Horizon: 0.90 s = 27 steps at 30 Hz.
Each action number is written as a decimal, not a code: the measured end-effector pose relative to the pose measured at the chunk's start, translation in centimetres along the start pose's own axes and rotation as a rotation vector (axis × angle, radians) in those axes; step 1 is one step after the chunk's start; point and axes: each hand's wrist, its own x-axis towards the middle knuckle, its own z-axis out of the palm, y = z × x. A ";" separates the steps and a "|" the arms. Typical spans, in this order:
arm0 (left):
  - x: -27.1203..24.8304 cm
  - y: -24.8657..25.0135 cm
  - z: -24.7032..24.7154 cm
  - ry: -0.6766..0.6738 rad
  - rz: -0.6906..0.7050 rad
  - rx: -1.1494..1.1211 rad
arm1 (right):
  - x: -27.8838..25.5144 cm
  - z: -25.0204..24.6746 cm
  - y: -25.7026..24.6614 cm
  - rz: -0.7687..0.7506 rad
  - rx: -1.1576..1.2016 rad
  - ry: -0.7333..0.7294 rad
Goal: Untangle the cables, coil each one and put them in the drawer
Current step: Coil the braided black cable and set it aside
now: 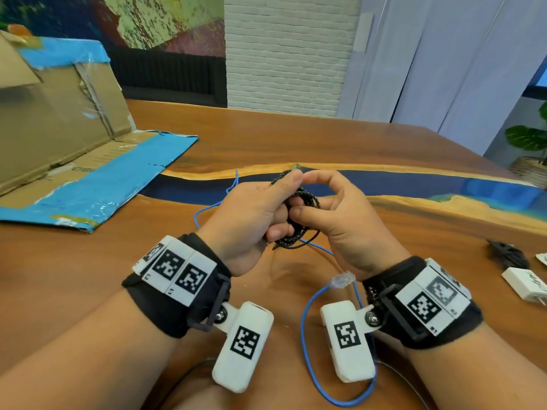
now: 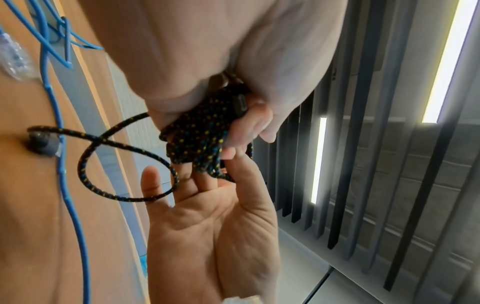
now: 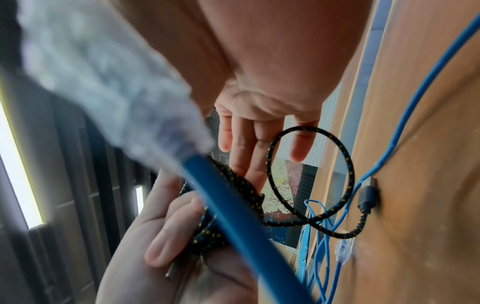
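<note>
Containers: only one in view is a cardboard box [image 1: 56, 113] w/ blue tape, far left on the counter [image 1: 296, 137], flap folded down flat. Its inside is not visible from the head view; contents cannot be told. No cable is seen in it.

Black braided cable [image 1: 299, 214], yellow/blue flecks: held above the counter centre, between both hands, mostly wound into a small coil. Left hand [image 1: 251, 214] grips the coil, fingers and thumb curled round it. Right hand [image 1: 340, 220]: thumb and forefinger pinch at the top of the coil in the head view; other fingers lie fairly straight against the strands in the left wrist view. One loose loop hangs free; its USB plug [image 3: 367, 195] rests on the counter.

Blue cable [image 1: 307, 350]: loose on the counter under and near the hands, uncoiled, clear connector [image 1: 342, 279] close to the right wrist.

Hard to make out: far-right items cut by frame edge, a dark bundle [image 1: 507, 255] and a white block [image 1: 527, 285], type unclear. Right wrist view partly blocked by a blurred blue cable and connector close to the lens.
</note>
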 end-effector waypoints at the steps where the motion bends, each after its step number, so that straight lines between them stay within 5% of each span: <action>1: 0.0 0.0 -0.1 -0.007 -0.007 0.002 | -0.1 0.0 0.0 0.009 -0.014 -0.011; 10: 0.3 -0.4 -0.6 -0.032 0.061 0.169 | 0.1 0.1 0.2 0.064 -0.104 -0.019; 19: 0.5 -0.1 -0.7 -0.049 0.151 0.168 | -0.4 -0.8 -0.4 0.121 0.294 -0.293; 27: 0.2 -0.8 -0.3 -0.060 0.132 0.140 | -1.1 -0.3 -1.0 -0.002 0.083 -0.235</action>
